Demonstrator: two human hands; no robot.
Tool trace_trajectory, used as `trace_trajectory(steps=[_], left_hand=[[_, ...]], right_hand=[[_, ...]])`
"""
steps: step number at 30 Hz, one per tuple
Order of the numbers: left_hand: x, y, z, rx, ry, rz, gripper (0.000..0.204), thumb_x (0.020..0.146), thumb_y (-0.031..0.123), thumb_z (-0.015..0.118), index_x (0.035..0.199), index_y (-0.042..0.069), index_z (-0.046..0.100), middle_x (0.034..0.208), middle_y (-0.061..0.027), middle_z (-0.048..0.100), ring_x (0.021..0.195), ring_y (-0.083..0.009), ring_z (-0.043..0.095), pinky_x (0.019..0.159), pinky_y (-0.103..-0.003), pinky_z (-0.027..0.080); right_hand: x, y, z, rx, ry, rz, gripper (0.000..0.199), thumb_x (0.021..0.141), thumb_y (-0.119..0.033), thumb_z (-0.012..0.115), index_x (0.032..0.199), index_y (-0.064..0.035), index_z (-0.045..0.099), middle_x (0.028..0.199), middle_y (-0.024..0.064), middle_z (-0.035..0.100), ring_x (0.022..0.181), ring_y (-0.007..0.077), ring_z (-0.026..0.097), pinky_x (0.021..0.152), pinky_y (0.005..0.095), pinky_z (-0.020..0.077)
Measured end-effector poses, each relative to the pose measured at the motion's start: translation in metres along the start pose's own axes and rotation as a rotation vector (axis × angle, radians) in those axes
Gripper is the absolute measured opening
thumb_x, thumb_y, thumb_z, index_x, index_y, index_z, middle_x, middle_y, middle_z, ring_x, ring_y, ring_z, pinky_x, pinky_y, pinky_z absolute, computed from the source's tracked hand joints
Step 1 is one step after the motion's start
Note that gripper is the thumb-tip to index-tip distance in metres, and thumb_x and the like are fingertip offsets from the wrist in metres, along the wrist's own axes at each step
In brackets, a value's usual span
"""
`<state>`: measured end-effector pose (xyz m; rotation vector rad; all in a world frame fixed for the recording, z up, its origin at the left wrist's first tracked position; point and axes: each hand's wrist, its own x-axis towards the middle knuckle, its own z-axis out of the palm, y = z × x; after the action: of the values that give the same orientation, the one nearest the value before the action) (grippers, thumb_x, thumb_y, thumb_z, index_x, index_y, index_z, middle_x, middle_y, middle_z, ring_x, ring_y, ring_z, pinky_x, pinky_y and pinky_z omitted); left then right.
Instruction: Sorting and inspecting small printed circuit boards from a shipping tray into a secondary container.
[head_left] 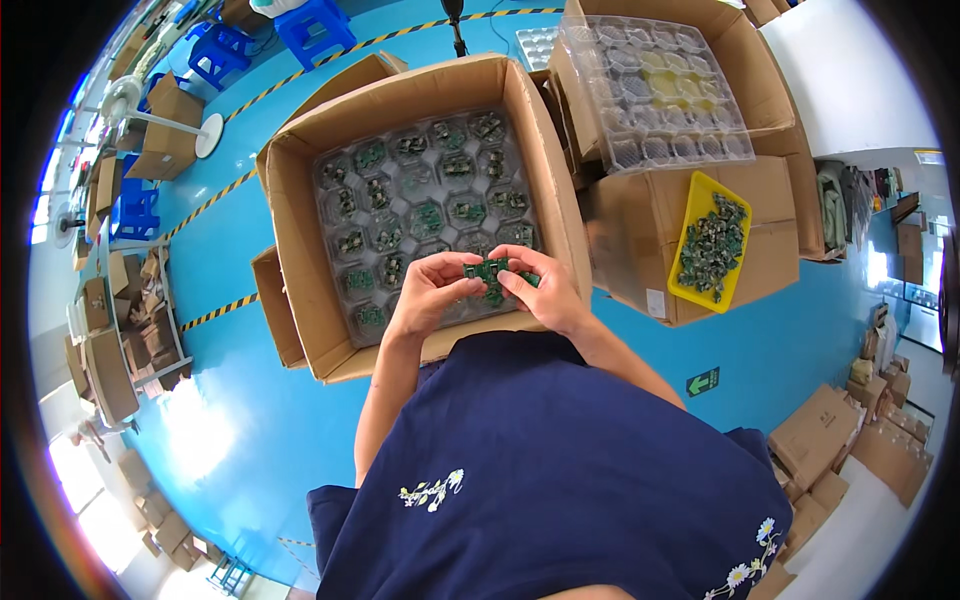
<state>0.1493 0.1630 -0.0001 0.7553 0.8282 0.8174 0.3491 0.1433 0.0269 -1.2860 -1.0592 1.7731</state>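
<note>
Between both hands I hold a small green circuit board [484, 270] with dark parts on it. My left hand [432, 288] pinches its left end between thumb and fingers. At the other end, the thumb and fingers of my right hand [543, 287] are closed on the same board. More green shows under my right fingers, too hidden to make out. Both hands are over the near edge of a clear plastic tray [357, 300] with rounded pockets, many holding green boards. The tray lies inside a large open cardboard box [300, 280].
To the right, a yellow tray [678, 285] heaped with small green boards sits on a cardboard carton [640, 220]. Behind it, clear pocketed trays [745, 110] rest on an open box. A standing fan [210, 135] and blue stools [312, 30] are at the far left.
</note>
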Motion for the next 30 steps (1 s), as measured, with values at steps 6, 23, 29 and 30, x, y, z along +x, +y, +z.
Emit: trace_trajectory(steps=[6,23,29,30], left_hand=[[0.007,0.004,0.011,0.005,0.074,-0.023,0.027,0.082,0.000,0.066,0.109,-0.003,0.062,0.090,-0.0100,0.068,0.078,-0.0129,0.066,0.072,-0.025,0.054],[0.007,0.026,0.053,0.398,0.019,0.259,0.032,0.082,-0.005,0.060,0.114,0.000,0.062,0.109,-0.0082,0.064,0.096,-0.0128,0.059,0.084,-0.025,0.048],[0.013,0.043,0.076,1.047,0.142,0.576,0.056,0.074,0.007,0.069,0.128,0.007,0.052,0.118,-0.0081,0.061,0.099,-0.0203,0.054,0.077,-0.028,0.044],[0.021,0.037,0.067,0.862,0.265,0.513,0.048,0.076,0.008,0.067,0.123,0.006,0.056,0.112,-0.0067,0.064,0.093,-0.0170,0.055,0.073,-0.026,0.043]], right_hand=[[0.010,0.016,-0.007,-0.136,0.088,-0.267,0.024,0.087,-0.007,0.059,0.111,-0.0045,0.059,0.081,0.0010,0.058,0.074,0.0097,0.053,0.068,0.0244,0.0448],[0.010,0.016,-0.013,0.809,0.115,0.208,0.027,0.093,-0.025,0.046,0.115,-0.0119,0.055,0.099,0.0027,0.062,0.081,0.0144,0.059,0.056,0.0294,0.0468],[0.009,0.018,-0.033,1.143,-0.083,0.424,0.027,0.094,-0.036,0.049,0.095,-0.0117,0.062,0.093,0.0035,0.060,0.081,0.0180,0.058,0.046,0.0226,0.0424],[0.004,0.011,-0.034,1.253,-0.180,0.393,0.025,0.094,-0.032,0.050,0.092,-0.0107,0.062,0.091,0.0035,0.059,0.079,0.0178,0.055,0.042,0.0184,0.0377]])
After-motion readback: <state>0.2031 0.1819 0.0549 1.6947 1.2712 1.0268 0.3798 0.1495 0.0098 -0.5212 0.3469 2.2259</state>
